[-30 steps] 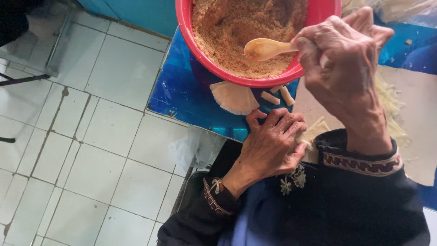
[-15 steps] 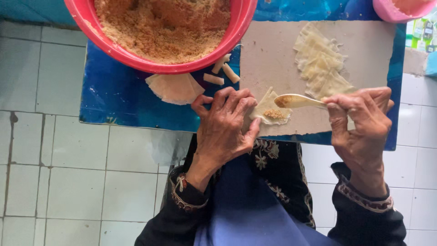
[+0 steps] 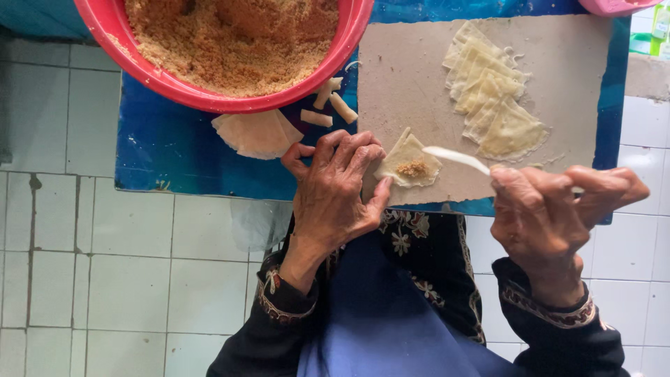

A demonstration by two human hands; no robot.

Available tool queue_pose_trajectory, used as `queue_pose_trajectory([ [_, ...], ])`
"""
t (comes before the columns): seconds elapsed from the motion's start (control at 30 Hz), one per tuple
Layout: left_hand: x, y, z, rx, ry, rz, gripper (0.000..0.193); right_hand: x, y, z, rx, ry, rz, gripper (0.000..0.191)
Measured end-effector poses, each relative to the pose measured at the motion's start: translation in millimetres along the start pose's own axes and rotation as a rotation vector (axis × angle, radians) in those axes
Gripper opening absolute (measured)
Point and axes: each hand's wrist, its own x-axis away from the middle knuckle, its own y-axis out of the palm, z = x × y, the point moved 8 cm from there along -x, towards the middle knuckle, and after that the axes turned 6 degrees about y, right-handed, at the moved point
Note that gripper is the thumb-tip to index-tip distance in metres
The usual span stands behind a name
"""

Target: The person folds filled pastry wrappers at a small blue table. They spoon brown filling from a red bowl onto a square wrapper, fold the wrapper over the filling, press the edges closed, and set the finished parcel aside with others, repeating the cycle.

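Red bowl (image 3: 167, 77) of orange-brown filling (image 3: 230, 38), pale cream wrappers (image 3: 492, 87), blue table (image 3: 174, 150), white tiles (image 3: 105, 279).

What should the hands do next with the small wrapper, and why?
Probably fold the wrapper over its filling: the filling already lies on it, the spoon in the right hand looks empty, and the left hand touches the wrapper's edge.
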Motion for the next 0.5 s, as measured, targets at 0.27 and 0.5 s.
queue_pose_trajectory([
  [0.27,0,-5,0,0.027,-0.009,0.017,0.038,-99,6,-6,-0.397,0.035,0.142,0.02],
  [0.5,0,-9,-1,0.02,-0.024,0.041,0.04,-184,29,-85,-0.515,-0.252,0.121,0.023],
])
